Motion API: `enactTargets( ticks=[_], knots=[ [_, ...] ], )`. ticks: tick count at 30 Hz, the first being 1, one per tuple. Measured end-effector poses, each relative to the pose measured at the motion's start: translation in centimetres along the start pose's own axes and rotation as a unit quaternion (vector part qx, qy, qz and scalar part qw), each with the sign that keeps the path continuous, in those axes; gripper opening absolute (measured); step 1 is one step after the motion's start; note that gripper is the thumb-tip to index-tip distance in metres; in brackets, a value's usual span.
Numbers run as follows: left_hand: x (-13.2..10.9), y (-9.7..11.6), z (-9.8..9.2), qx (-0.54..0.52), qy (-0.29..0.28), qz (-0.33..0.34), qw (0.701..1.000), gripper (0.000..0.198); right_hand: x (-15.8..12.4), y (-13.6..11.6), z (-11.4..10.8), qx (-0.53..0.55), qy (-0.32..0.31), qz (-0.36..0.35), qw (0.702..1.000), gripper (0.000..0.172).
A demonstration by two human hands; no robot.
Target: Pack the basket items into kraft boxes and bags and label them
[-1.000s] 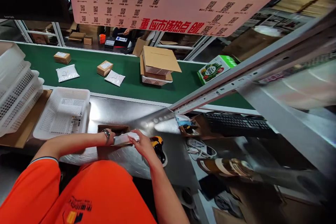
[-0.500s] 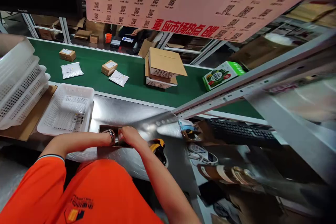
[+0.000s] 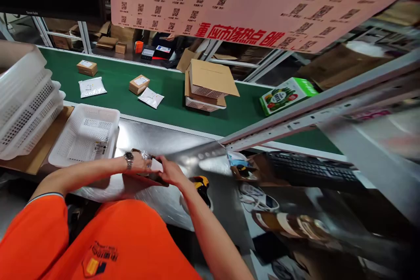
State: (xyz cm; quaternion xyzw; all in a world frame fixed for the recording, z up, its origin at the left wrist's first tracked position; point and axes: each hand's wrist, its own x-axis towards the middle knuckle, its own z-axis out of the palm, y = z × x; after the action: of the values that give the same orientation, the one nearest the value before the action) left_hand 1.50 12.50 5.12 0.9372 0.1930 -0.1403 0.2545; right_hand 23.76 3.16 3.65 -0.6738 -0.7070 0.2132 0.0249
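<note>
A small open cardboard box [image 3: 139, 180] stands on the metal bench in front of my body. My left hand [image 3: 141, 164], with a watch at the wrist, reaches into it; its fingers are mostly hidden. Beside those fingers, clear crinkled plastic [image 3: 145, 155] shows at the box's far side. A white piece [image 3: 156, 165], perhaps paper, lies between my two hands at the opening. My right hand [image 3: 169, 171] is closed on the box's right end. What else the box contains cannot be made out.
Left of the box is a white plastic basket [image 3: 110, 140], near stacked baskets [image 3: 29, 109]. Behind runs a green conveyor [image 3: 170, 113] bearing parcels and a green-white carton [image 3: 285, 96]. A black-yellow tool [image 3: 202, 189] lies right, before a metal post [image 3: 278, 124] and keyboard [image 3: 311, 168].
My left hand has shifted slightly right and up, showing its watch more fully. My right hand has moved right to the box's end. The plastic and white piece now show.
</note>
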Motion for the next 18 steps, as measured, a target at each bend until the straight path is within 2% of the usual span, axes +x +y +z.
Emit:
enactTargets(
  ticks=[1,3,5,7,10,12,13,15,18],
  knots=[
    [-1.1,-0.6,-0.7,-0.009,0.014,-0.007,1.0,0.052,0.0,0.1,0.1,0.006,-0.004,0.008,1.0,0.054],
    [-3.5,-1.7,-1.7,-0.047,0.068,-0.042,0.996,0.066,0.0,-0.1,0.2,0.02,-0.007,0.016,1.0,0.034],
    [-5.7,-3.0,-1.9,-0.125,0.164,-0.063,0.976,0.069,-0.1,-0.5,0.3,0.031,-0.01,0.002,0.999,0.017],
    [-7.7,-4.3,-1.7,-0.235,0.288,-0.046,0.927,0.072,-0.2,-1.2,0.1,0.045,-0.008,-0.038,0.998,0.017],
    [-9.8,-5.4,-0.9,-0.388,0.441,-0.023,0.809,0.081,0.4,-2.6,-0.5,0.047,-0.006,-0.1,0.994,0.021],
    [-10.5,-5.4,-0.7,-0.451,0.485,-0.037,0.748,0.082,1.8,-3.9,-0.8,0.024,-0.015,-0.109,0.994,0.025],
    [-10.7,-5.3,-0.7,-0.472,0.494,-0.046,0.728,0.083,2.7,-4.7,-0.7,0.021,-0.029,-0.102,0.994,0.026],
    [-10.8,-4.9,-0.8,-0.496,0.504,-0.055,0.705,0.085,4.8,-6.2,0.0,0.047,-0.067,-0.077,0.994,0.022],
    [-10.6,-4.3,-0.8,-0.507,0.512,-0.049,0.692,0.085,7.3,-8.0,2.1,0.124,-0.102,-0.049,0.986,0.021]
  ],
)
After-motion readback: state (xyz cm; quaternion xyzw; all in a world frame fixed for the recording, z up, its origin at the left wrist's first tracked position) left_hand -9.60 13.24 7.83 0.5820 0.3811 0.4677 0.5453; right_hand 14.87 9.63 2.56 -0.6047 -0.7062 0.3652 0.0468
